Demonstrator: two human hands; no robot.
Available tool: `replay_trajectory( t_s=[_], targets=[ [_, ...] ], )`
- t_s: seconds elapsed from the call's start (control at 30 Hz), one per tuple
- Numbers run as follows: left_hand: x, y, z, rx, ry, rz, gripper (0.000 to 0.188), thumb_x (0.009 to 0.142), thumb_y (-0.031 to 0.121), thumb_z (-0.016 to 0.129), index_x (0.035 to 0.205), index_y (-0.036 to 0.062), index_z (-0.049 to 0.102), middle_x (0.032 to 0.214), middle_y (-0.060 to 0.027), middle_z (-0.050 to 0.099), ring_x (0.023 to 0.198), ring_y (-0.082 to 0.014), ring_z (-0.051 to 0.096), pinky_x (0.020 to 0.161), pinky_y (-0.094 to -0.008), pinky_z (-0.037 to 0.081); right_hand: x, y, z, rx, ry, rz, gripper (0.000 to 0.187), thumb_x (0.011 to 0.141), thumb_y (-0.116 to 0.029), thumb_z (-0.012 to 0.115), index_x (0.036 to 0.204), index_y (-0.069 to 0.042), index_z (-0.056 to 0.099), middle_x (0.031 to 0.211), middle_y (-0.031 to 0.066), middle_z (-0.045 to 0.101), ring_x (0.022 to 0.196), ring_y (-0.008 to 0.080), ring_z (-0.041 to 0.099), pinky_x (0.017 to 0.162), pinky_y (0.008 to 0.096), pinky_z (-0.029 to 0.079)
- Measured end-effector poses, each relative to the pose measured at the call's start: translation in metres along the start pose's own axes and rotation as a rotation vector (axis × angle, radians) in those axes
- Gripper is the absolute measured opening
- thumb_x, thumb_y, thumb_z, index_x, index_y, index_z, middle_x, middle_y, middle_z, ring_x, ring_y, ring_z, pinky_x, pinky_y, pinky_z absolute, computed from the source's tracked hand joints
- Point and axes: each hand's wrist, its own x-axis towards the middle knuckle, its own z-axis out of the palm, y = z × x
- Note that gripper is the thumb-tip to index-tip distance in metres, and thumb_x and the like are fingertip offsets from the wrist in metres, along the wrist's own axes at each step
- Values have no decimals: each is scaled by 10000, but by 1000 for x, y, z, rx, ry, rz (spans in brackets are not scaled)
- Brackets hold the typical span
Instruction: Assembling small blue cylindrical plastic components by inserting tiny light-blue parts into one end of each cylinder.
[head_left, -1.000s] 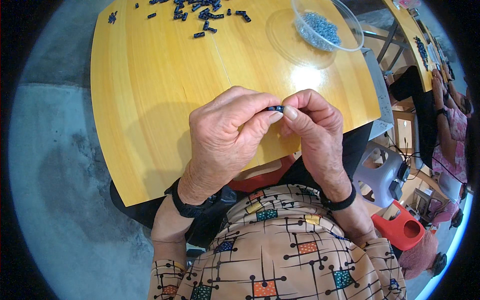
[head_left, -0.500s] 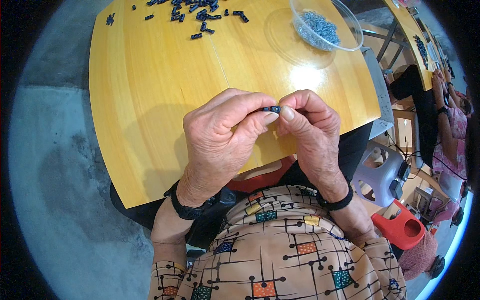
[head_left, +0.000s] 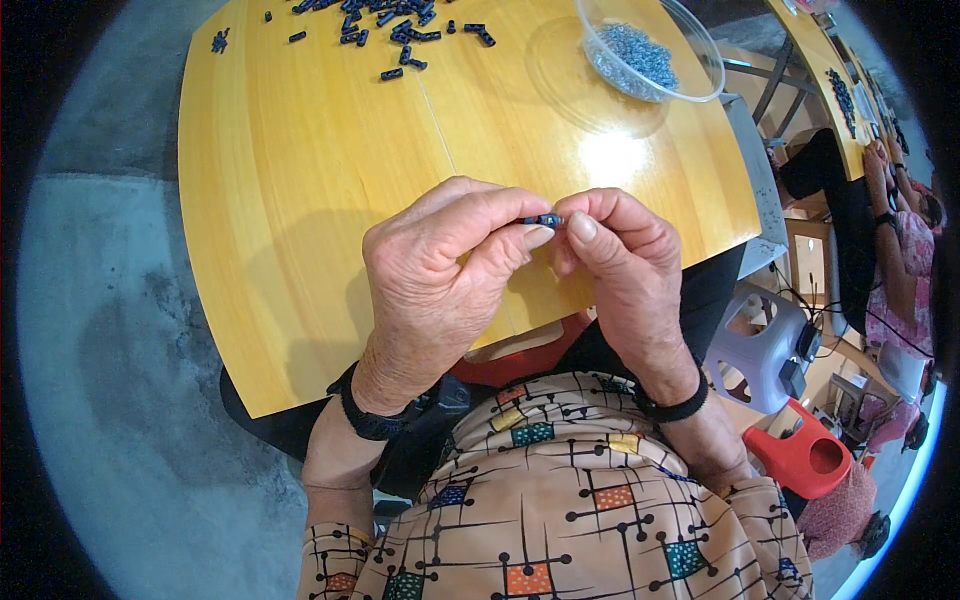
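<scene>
Between the thumb and forefinger of my left hand is a small black cylindrical part, held roughly level above the table. My right hand is closed in a pinch at the part's right end, thumb against forefinger. Whatever those right fingertips hold, if anything, is too small and covered to make out. Similar black parts lie scattered at the table's far side, well beyond both hands. At the far right stands a clear round tub with many small shiny metal pieces in it.
The yellow wooden table spreads under my hands, its near edge close to my body. A tiny dark cluster lies at its far left corner. To the right are a red stool, a pale stool and other people at another table.
My right fingertips have shifted slightly right and down, so more of the black part's right end shows. My left hand keeps its hold almost unmoved.
</scene>
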Motion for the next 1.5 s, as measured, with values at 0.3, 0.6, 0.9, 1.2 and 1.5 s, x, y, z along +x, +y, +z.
replay_trajectory(
  t_s=[0.3,0.6,0.9,1.2,1.5],
  targets=[
    [1,6,-2,-15,-35,23,147,682,-37,694,816,-20,638,749,-58,603,663,-101,565,563,-194,445,5,-2,-11,373,-206,248,129,814,-134,622,878,-25,598,755,29,604,595,84,528,561,207,436],
    [1,7,-1,-15,-37,28,170,663,-22,710,819,-12,642,760,-62,611,677,-110,574,575,-199,451,6,-1,-13,481,-256,337,115,837,-130,592,879,-24,591,766,44,614,590,92,537,550,206,443],
    [1,5,-1,40,-21,72,163,665,-13,709,820,0,659,753,-73,609,671,-126,577,570,-210,452,4,0,-9,416,-189,289,130,831,-141,604,878,-21,588,753,30,604,583,81,530,541,194,434],
    [-3,7,1,31,-6,70,183,669,-12,712,846,2,665,726,-71,609,629,-125,579,532,-213,454,4,2,-5,353,-161,279,128,830,-155,610,859,-33,581,721,15,581,576,79,526,540,196,440],
    [0,13,-2,37,-60,93,153,697,-71,664,835,-9,647,692,-85,592,576,-140,603,487,-223,474,7,-4,-4,352,-228,298,124,847,-152,585,847,-34,546,722,12,556,600,85,502,571,219,440]
  ],
)
